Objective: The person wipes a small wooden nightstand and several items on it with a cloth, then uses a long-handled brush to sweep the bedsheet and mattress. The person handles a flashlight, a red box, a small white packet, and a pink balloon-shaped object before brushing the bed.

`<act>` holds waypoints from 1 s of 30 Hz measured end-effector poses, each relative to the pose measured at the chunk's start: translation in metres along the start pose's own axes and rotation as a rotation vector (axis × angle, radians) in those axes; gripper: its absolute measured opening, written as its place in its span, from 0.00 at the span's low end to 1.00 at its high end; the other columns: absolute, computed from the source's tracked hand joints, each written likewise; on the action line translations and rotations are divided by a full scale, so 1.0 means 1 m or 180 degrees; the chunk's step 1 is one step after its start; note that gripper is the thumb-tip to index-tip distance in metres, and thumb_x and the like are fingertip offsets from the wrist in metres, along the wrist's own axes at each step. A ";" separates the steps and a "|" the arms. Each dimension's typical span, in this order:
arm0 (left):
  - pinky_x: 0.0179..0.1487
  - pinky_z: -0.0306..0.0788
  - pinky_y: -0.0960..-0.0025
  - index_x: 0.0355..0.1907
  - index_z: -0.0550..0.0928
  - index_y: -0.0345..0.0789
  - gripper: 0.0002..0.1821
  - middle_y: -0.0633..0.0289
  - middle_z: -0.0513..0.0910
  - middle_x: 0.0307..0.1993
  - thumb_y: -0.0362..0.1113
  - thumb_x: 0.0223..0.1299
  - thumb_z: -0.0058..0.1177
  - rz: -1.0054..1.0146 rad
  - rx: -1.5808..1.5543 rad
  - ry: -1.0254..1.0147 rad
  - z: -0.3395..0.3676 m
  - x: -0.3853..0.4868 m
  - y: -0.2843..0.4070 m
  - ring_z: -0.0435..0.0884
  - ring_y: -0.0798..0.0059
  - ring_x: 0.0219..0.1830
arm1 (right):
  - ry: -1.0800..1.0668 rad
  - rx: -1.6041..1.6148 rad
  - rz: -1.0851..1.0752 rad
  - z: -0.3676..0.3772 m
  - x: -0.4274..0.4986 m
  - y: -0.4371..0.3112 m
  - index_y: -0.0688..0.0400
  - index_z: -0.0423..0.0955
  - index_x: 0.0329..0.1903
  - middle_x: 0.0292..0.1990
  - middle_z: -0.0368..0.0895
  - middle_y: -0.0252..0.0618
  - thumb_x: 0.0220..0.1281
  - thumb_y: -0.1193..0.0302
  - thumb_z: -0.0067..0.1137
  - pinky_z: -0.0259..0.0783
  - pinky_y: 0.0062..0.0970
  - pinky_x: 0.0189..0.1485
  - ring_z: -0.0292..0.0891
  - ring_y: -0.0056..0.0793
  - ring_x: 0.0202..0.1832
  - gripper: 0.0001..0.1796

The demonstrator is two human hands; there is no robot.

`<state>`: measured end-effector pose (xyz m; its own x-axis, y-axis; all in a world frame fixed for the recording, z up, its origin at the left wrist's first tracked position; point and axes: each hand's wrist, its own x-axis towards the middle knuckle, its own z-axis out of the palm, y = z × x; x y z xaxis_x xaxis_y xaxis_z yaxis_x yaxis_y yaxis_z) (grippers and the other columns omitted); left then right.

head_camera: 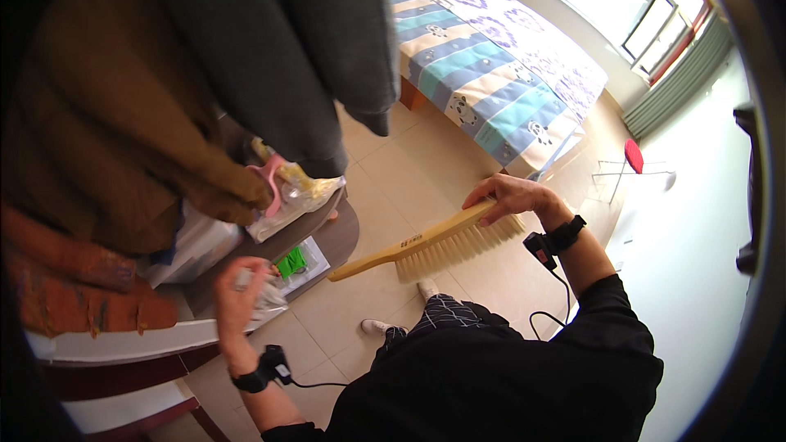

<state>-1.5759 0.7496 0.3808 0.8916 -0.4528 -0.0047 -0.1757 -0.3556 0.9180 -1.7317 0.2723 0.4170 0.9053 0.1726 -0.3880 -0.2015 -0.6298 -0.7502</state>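
Note:
My right hand (pixel 513 199) grips the bristle end of a wooden bed brush (pixel 442 233) with pale bristles. The brush tilts, its handle pointing down and left, bristles facing down. My left hand (pixel 236 301) is blurred with its fingers bent, over the edge of a dark shelf (pixel 341 221). Something small and greyish shows at its fingers, and crumpled clear plastic (pixel 270 301) lies against it; whether the hand holds either is unclear. Just beyond that hand is a bright green item (pixel 292 263) in clear packaging.
A brown garment (pixel 123 104) and dark grey garments (pixel 264 43) hang at upper left. Plastic bags (pixel 301 196) and a pink hanger-like item (pixel 270 181) crowd the shelf. Beyond the tiled floor (pixel 393 172) stand a bed (pixel 479 73) and a red-seated stool (pixel 634 156).

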 end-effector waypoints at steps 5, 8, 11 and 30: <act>0.37 0.74 0.71 0.40 0.84 0.34 0.21 0.57 0.83 0.30 0.40 0.42 0.71 0.0141 0.0480 -0.1639 0.151 0.036 0.008 0.82 0.71 0.30 | -0.0220 -0.0528 -0.0380 -0.037 -0.011 0.013 0.61 0.78 0.47 0.38 0.80 0.40 0.43 0.69 0.70 0.71 0.28 0.47 0.76 0.36 0.41 0.24; 0.39 0.74 0.68 0.41 0.84 0.36 0.26 0.53 0.83 0.32 0.47 0.38 0.72 0.0717 0.0741 -0.2221 0.225 0.056 0.030 0.83 0.64 0.32 | -0.0458 -0.0651 -0.0556 -0.069 -0.019 0.019 0.60 0.79 0.46 0.38 0.79 0.40 0.42 0.70 0.69 0.71 0.31 0.46 0.76 0.39 0.41 0.24; 0.42 0.74 0.67 0.42 0.84 0.42 0.23 0.52 0.83 0.35 0.45 0.40 0.70 0.0775 0.1245 -0.2875 0.286 0.072 0.051 0.82 0.59 0.37 | -0.0631 -0.0956 -0.0821 -0.101 -0.027 0.031 0.59 0.79 0.45 0.38 0.78 0.40 0.40 0.70 0.69 0.70 0.35 0.45 0.76 0.41 0.42 0.23; 0.49 0.72 0.70 0.46 0.80 0.35 0.21 0.60 0.84 0.39 0.42 0.51 0.67 0.0189 0.0069 -0.3864 0.484 0.152 0.117 0.79 0.76 0.43 | -0.0308 -0.2232 -0.0763 -0.250 -0.049 0.105 0.49 0.81 0.42 0.38 0.78 0.27 0.40 0.74 0.69 0.63 0.36 0.55 0.68 0.32 0.54 0.20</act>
<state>-1.6628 0.2435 0.2951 -0.0867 -0.9358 -0.3418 -0.2201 -0.3166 0.9227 -1.7035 0.0087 0.4912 0.8510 0.4114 -0.3264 0.3122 -0.8961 -0.3154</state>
